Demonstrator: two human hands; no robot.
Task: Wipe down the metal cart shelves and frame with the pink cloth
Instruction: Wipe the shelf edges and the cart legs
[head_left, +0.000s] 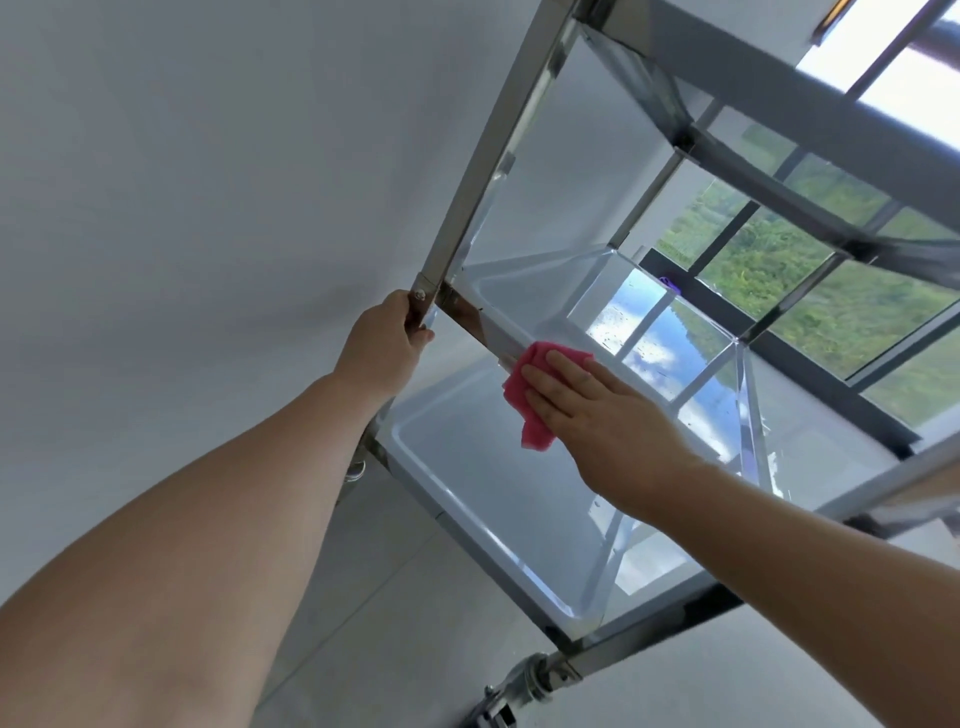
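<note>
The metal cart fills the middle and right of the head view, seen tilted. My left hand grips its near upright post at the joint with the middle shelf. My right hand lies flat, fingers together, pressing the folded pink cloth against the front rim of the middle shelf. The cloth sticks out past my fingertips and hangs partly over the rim. Below it lies the shiny lower shelf. The top shelf runs across the upper right.
A plain white wall stands left of the cart. A window with dark bars is behind it, mirrored in the shelves. A caster wheel sits on the grey tiled floor at the bottom.
</note>
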